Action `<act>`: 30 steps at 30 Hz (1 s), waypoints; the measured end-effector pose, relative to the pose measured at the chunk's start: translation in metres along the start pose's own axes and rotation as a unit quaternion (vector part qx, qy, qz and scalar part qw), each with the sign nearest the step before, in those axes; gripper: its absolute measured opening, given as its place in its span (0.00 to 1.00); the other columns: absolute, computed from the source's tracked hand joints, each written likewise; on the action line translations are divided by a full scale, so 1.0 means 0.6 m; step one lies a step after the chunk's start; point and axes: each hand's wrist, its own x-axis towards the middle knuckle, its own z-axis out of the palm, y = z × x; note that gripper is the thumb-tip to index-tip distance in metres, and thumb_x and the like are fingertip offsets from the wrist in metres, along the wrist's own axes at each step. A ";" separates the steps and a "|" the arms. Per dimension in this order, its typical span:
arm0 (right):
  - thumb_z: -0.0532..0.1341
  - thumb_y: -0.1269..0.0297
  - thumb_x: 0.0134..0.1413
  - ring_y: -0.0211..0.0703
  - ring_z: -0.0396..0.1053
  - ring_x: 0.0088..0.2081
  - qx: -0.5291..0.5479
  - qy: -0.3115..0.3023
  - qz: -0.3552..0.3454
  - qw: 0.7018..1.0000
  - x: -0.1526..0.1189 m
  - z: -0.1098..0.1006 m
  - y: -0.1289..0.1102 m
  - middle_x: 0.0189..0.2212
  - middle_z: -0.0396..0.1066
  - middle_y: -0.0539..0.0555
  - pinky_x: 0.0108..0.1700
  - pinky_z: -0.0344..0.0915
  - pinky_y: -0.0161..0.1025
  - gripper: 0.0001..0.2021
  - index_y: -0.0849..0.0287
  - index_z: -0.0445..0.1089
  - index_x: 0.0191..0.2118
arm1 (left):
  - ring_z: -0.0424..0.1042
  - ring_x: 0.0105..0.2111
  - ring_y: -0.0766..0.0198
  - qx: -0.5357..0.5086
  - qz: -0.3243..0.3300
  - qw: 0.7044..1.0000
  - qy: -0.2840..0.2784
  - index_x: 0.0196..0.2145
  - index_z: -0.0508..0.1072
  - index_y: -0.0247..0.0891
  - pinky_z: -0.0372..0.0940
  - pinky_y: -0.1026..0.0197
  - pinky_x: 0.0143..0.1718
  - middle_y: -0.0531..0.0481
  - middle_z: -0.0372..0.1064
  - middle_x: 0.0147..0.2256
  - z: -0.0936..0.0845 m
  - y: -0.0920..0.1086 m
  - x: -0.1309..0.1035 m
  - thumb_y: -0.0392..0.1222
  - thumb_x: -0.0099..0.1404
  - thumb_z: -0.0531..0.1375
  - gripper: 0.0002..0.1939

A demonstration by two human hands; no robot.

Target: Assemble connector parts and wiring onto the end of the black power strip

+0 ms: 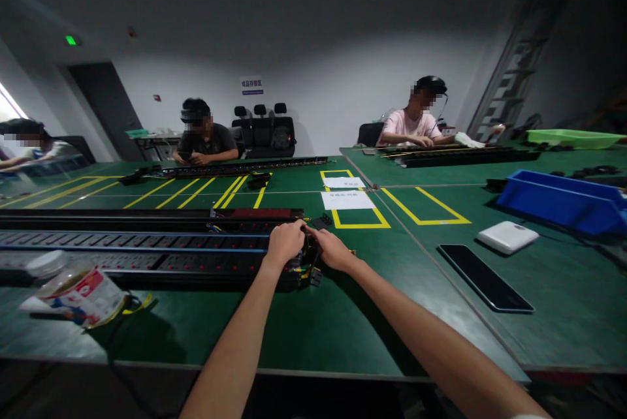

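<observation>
Long black strips [196,261] with slots and small red marks lie side by side on the green table [294,347], their right ends near the middle of the view. My left hand [285,241] rests at that end, its fingers closed and pointing at the corner. From the right, my right hand [333,249] meets it, fingertips nearly touching the left ones. What lies between the fingertips is too small to make out. Loose wires and a small black connector [316,277] hang just below my hands at the strip ends.
A jar [91,295] stands at the front left. On the right lie a phone [484,277], a white box [508,237] and a blue bin [561,200]. White papers [347,200] lie beyond my hands. Three people sit across the tables.
</observation>
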 end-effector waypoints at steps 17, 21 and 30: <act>0.51 0.80 0.56 0.49 0.67 0.51 0.040 0.028 -0.007 0.999 -0.002 0.003 0.001 0.52 0.71 0.63 0.54 0.63 0.42 0.29 0.63 0.60 0.64 | 0.74 0.45 0.52 0.030 0.055 0.998 -0.011 0.56 0.70 0.41 0.66 0.52 0.47 0.41 0.76 0.44 0.004 -0.004 0.000 0.38 0.72 0.47 0.20; 0.51 0.78 0.58 0.48 0.68 0.51 0.050 0.045 -0.006 0.998 0.000 0.006 -0.004 0.52 0.72 0.62 0.53 0.64 0.42 0.26 0.61 0.63 0.62 | 0.74 0.46 0.51 0.025 0.046 0.999 -0.007 0.57 0.70 0.42 0.65 0.51 0.47 0.42 0.76 0.44 0.007 -0.002 0.000 0.38 0.71 0.48 0.20; 0.51 0.70 0.62 0.46 0.73 0.40 0.023 0.275 0.163 0.947 -0.024 -0.073 0.072 0.37 0.77 0.56 0.44 0.65 0.40 0.16 0.58 0.74 0.46 | 0.73 0.45 0.53 0.010 0.033 0.999 -0.015 0.59 0.70 0.42 0.65 0.53 0.46 0.43 0.77 0.44 0.000 -0.002 -0.002 0.38 0.71 0.48 0.22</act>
